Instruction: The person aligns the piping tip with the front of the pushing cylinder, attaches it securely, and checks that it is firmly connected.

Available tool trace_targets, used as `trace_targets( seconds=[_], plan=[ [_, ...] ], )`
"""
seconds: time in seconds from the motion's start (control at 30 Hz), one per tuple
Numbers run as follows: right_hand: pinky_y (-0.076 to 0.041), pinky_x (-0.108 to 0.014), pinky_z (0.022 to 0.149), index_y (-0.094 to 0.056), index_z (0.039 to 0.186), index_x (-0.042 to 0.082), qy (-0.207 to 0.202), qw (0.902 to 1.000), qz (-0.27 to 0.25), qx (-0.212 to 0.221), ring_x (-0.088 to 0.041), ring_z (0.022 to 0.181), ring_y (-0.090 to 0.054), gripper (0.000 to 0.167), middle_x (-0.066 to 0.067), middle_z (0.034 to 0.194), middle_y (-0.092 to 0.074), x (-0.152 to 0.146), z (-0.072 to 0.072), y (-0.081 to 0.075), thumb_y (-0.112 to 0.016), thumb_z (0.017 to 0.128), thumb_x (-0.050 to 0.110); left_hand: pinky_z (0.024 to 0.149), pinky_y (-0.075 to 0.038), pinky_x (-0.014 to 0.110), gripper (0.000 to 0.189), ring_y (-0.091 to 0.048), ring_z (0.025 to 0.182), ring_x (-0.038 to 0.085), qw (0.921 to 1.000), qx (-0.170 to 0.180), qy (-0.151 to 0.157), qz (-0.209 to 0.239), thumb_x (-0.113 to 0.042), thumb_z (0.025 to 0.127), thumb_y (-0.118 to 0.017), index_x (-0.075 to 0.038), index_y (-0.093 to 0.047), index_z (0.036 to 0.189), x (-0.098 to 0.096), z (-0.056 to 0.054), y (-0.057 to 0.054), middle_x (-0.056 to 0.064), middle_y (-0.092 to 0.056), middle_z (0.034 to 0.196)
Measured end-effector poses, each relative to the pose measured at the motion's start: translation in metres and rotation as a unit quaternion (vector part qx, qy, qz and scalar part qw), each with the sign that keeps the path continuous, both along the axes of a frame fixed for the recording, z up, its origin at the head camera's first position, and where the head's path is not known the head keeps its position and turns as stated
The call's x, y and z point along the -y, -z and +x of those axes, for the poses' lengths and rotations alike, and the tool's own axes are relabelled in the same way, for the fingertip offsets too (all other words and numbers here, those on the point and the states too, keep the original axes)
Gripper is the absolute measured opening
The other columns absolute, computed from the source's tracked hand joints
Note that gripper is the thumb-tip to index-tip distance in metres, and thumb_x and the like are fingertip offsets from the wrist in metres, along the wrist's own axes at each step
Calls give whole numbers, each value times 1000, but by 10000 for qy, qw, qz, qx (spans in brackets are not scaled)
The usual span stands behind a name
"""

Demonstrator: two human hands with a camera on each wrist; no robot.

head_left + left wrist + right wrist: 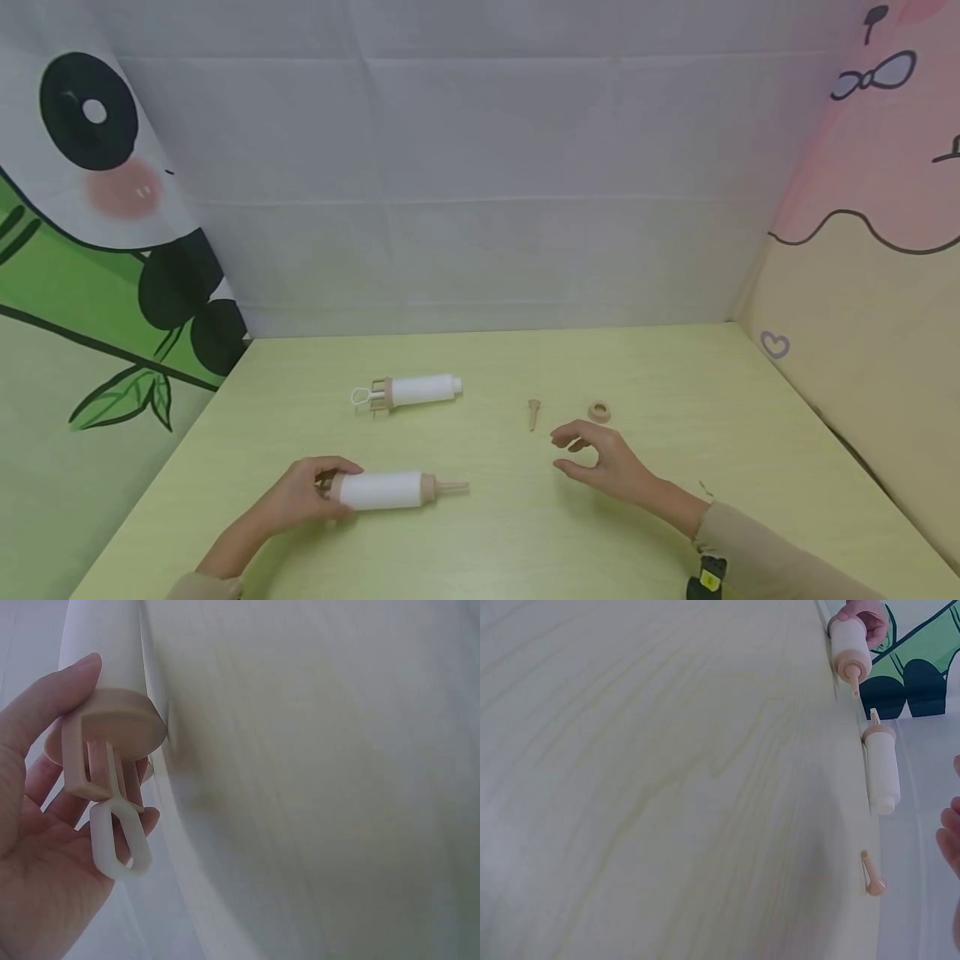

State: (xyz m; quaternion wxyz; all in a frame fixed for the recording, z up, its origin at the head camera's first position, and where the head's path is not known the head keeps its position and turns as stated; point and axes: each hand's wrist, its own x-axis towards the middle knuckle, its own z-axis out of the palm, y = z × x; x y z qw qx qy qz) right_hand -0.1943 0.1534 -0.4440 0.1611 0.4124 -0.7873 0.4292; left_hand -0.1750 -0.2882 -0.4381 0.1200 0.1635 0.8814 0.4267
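In the head view my left hand [300,496] grips the tan handle end of a white icing syringe [384,491], whose thin tan nozzle points right. The left wrist view shows the thumb on the white barrel [109,645], near the tan end cap, and a white loop handle [100,855] sticking out below. My right hand [609,462] is held over the right part of the table, fingers relaxed and apart from the thumb, with nothing between them. Close to it lie a loose tan nozzle [534,414] and a tan ring cap [599,411].
Farther back on the table [480,550] lies a second white icing syringe [423,389], its loop handle to the left and no nozzle on its right end. A pale cloth wall [480,167] closes off the back, with printed cloth panels at both sides.
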Motion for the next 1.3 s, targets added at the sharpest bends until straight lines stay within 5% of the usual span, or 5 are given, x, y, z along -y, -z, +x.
trace_targets(
  seconds=[0.33, 0.5, 0.7, 0.97, 1.3],
  plan=[
    [-52, -26, 69, -58, 104, 10, -149, 9999, -16, -69, -15, 86, -60, 33, -2, 95, -63, -2, -5, 7, -72, 75, 2, 71, -48, 26, 53, -52, 98, 26, 9997, -52, -3, -241, -21, 63, -82, -4, -62, 110, -2, -2, -3, 15, -56, 114],
    [-53, -28, 69, -58, 104, 9, -79, 10000, 61, -4, -17, 86, -61, 35, -6, 94, -64, -3, -5, 5, -72, 73, 0, 81, -47, 40, 56, -49, 108, 32, 9989, -200, -52, -412, -27, 64, -82, -5, -61, 111, -4, -4, -8, 13, -57, 116],
    [-53, -36, 62, -57, 102, 0, -75, 9996, -16, -284, -26, 79, -60, 38, -10, 89, -63, 1, 3, -9, -73, 67, -9, 88, -40, 55, 53, -49, 110, 35, 9943, -805, 72, -694, -29, 66, -80, -5, -62, 110, -14, -8, -18, 11, -60, 113],
    [-53, -37, 60, -57, 98, -4, -3, 9991, 25, -416, -28, 76, -59, 37, -12, 86, -61, 0, 13, -30, -72, 65, -12, 88, -42, 51, 51, -52, 109, 32, 9915, -1103, 456, -517, -33, 70, -77, -8, -61, 112, -49, -18, -35, 6, -61, 113],
    [-53, -32, 63, -58, 104, 3, 265, 9988, 190, -370, -21, 81, -60, 40, -4, 91, -62, -24, -20, 0, -75, 69, -3, 91, -41, 50, 48, -52, 110, 28, 9866, -1358, 869, -242, -31, 75, -73, -7, -60, 115, -113, -44, -42, 5, -60, 115]
  ],
)
